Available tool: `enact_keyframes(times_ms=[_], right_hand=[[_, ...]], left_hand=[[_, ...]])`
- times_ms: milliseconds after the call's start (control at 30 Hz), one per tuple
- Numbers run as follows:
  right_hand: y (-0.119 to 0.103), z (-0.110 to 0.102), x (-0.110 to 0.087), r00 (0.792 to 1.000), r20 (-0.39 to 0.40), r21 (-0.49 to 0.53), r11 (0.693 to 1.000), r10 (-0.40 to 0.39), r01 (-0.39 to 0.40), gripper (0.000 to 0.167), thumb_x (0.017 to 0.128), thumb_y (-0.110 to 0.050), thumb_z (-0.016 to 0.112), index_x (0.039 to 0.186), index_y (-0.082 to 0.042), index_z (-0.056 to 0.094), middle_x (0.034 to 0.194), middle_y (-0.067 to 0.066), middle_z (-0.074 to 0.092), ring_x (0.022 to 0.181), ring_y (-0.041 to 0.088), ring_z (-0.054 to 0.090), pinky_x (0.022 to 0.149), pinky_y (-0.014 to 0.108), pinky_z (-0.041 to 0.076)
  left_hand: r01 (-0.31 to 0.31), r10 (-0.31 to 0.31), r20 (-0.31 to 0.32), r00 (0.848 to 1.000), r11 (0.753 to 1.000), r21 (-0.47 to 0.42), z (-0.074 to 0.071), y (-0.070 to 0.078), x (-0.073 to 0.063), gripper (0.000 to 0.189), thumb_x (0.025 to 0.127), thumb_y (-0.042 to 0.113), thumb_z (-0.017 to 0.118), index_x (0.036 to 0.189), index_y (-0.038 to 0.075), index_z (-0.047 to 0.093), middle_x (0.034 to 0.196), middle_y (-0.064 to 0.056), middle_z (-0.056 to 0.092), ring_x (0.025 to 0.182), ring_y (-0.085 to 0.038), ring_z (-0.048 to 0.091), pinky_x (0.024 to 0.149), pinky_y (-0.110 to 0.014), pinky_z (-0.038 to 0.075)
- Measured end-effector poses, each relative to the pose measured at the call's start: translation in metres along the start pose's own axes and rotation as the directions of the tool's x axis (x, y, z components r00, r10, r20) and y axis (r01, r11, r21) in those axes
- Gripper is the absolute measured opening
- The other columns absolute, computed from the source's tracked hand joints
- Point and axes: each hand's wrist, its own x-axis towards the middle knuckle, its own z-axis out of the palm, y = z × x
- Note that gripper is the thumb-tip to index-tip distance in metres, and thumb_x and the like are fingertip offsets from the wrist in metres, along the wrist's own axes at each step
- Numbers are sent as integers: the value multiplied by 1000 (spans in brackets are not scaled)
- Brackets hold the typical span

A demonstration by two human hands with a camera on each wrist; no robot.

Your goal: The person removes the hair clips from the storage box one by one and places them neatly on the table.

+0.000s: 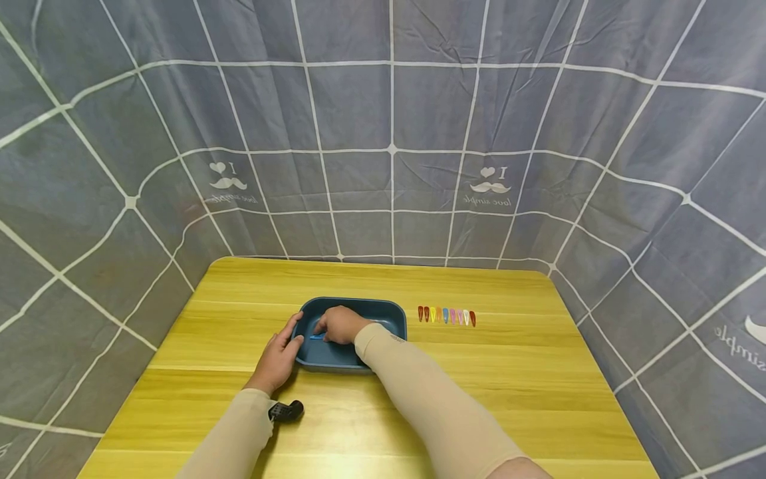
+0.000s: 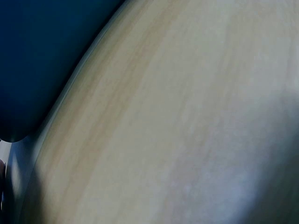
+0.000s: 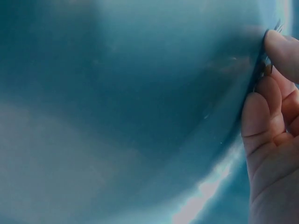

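A dark blue plastic basin [image 1: 359, 364] stands on the wooden table. My left hand [image 1: 276, 356] rests against its left side, fingers extended along the rim and thumb at the edge. Inside the basin, my right hand [image 1: 342, 324] reaches down and pinches a thin blue hair clip [image 1: 317, 337] near the left end. In the right wrist view the thumb and fingertips [image 3: 256, 109] meet on the clip's narrow dark edge, so most of it is hidden. The left wrist view shows the basin [image 2: 46, 51] side and bare tabletop.
A row of several coloured hair clips [image 1: 445, 315] lies right of the basin. A black wrist-camera mount [image 1: 286, 411] sticks out from the left sleeve. Grey curtain [image 1: 359, 179] with white lines encloses the back and sides of the table [image 1: 509, 379].
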Motion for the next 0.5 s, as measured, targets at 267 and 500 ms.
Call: enact_keyframes(times_ms=[267,500], right_hand=[[1,2,1,1000,-6,3,1000,-6,7,31,96,-18,77,126,-24,79,121,-9,78,112,6,71,95,17,55],[1,1,1,1000,-3,-16,1000,-11,11,29,98,-18,76,126,-24,79,122,-9,77,111,5,70,96,18,55]], left_hand=[[-7,7,-4,1000,1000,1,1,-1,0,54,114,38,37,167,38,28,172,-14,33,160,-50,17,129,-69,11],[-15,15,-5,1000,1000,-2,1,-1,1,54,114,37,38,167,37,28,172,-14,33,160,-49,17,130,-68,8]])
